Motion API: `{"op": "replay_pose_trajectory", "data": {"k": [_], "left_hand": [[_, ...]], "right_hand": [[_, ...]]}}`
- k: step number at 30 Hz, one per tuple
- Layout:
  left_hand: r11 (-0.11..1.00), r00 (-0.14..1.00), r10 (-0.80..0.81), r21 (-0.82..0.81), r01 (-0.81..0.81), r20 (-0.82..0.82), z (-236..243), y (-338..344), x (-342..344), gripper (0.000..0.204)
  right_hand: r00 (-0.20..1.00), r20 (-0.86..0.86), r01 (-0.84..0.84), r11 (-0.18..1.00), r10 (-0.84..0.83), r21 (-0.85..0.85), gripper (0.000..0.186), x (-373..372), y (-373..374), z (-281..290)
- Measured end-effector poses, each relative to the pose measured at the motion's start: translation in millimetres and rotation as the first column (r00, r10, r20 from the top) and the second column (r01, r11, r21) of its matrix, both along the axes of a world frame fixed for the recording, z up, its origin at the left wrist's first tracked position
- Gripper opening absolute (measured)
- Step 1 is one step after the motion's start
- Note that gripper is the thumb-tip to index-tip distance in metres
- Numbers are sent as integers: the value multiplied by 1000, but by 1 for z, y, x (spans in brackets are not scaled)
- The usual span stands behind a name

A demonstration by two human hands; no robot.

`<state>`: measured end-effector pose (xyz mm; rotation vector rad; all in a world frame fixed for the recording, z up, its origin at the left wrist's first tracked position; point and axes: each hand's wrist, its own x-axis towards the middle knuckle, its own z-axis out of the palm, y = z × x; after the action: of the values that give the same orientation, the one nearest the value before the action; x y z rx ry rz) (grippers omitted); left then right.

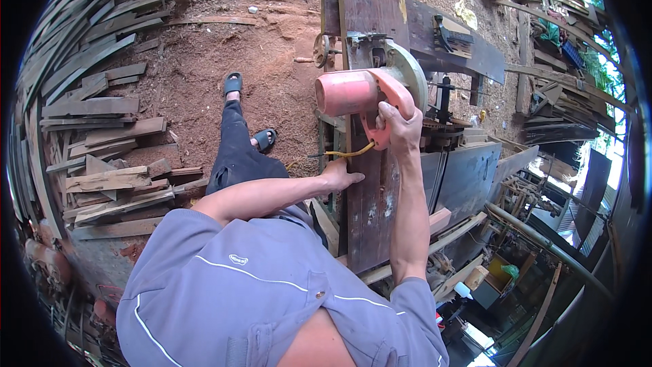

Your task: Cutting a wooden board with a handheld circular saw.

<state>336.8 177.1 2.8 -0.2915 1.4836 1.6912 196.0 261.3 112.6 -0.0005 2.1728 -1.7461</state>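
My right hand (402, 124) is wrapped round the rear handle of a circular saw (346, 92) with a red motor housing and a grey blade guard. The saw rests on a long dark wooden board (370, 214), and the guard hides its blade. A yellow cord (352, 153) leaves the handle and runs left over the board, just above my left hand. At the board's left edge, my left hand (339, 175) grips the wood, its thumb lying on top. Its other fingers are mostly hidden.
Stacked wood offcuts (109, 177) lie on the left. Sawdust covers the ground (183, 81) around my sandalled feet (233, 83). A wide dark plank (475, 51) crosses at the far right, with a black clamp-like tool (445, 35) on it. A grey panel (465, 177) stands right of the board.
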Motion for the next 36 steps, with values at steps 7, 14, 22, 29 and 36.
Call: {"op": "replay_pose_trajectory", "data": {"k": [7, 14, 22, 29, 36], "left_hand": [[999, 994, -52, -22, 50, -93, -20, 9, 4, 69], [996, 989, -82, -46, 77, -119, -21, 9, 3, 71], [992, 983, -110, -74, 100, -149, -18, 8, 1, 71], [992, 981, -122, -59, 115, -148, -17, 6, 0, 71], [992, 977, -122, -65, 112, -173, -28, 12, 4, 71]], "right_hand": [[1000, 0, -24, 1000, 24, 6, 40, -1, -5, 4], [1000, -16, -5, 1000, 5, 14, 31, -1, -4, 4], [1000, -17, -4, 999, 5, 46, 20, -3, -1, 1], [999, -32, -5, 1000, 6, 21, 19, -5, -2, 0], [999, -22, -40, 999, 41, 35, 20, -8, 1, 0]]}}
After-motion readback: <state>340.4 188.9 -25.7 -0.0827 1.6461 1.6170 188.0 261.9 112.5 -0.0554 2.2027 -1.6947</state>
